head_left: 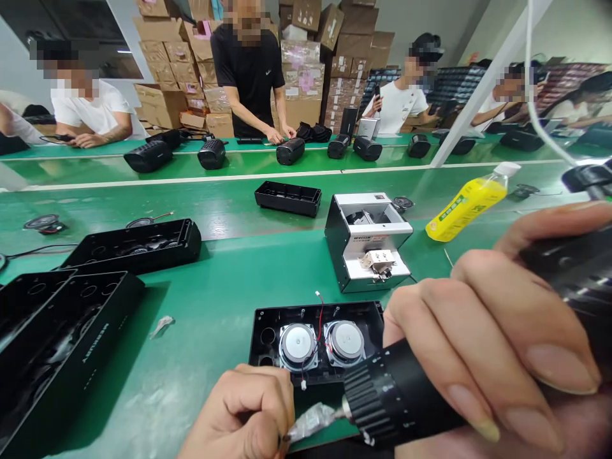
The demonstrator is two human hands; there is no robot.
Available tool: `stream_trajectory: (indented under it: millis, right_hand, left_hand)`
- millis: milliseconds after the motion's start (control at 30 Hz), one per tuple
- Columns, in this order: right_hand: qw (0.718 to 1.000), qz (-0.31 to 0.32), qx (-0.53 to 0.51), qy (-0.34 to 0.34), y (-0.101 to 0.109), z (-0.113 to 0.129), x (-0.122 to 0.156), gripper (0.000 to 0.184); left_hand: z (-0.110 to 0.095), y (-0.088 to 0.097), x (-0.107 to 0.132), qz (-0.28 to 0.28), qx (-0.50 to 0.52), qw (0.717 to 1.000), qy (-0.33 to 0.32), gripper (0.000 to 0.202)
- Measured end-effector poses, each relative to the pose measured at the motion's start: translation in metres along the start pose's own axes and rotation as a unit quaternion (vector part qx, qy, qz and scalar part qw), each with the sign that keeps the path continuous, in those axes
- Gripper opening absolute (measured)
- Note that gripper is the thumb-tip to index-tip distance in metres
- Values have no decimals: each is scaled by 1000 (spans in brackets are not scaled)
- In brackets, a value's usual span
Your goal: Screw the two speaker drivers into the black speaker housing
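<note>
My right hand (pixel 497 331) is wrapped around a black electric screwdriver (pixel 406 398) close to the camera, its tip pointing left. My left hand (pixel 248 414) is curled shut, pinching a small crumpled clear plastic bag (pixel 310 421) right at the screwdriver's tip. Just beyond lies an open black speaker housing (pixel 268 322) holding two round silver speaker drivers (pixel 297 344) with red and black wires. A white screw feeder box (pixel 366 242) stands behind the housing.
Black speaker shells (pixel 136 245) lie at the left on the green bench (pixel 229 280), another shell (pixel 288 197) farther back. A yellow bottle (pixel 466 204) lies at the right. Several other people work at the far bench before stacked cardboard boxes (pixel 306 64).
</note>
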State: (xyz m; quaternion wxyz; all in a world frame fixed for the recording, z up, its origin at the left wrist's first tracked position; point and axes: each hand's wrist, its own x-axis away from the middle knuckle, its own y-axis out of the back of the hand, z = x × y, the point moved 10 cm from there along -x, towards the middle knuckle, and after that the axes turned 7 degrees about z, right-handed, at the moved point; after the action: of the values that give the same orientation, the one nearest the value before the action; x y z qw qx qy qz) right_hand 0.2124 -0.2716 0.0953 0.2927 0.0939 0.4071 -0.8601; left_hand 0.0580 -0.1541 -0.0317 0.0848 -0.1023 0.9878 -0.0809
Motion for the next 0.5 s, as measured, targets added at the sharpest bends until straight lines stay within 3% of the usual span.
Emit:
stream_trajectory:
  millis: [100,300,500]
  right_hand:
    - [999,5,-45,-4,-2,0,-1,37]
    - [999,-16,-23,-22,-2,-1,-4,39]
    - [999,4,-52,-12,-2,-4,-4,35]
  left_hand:
    - [1,-3,-1,7,4,1000,3,75]
    - [0,-3,-2,17,-5,1000,13,73]
    - [1,-6,0,35,-33,999,23,72]
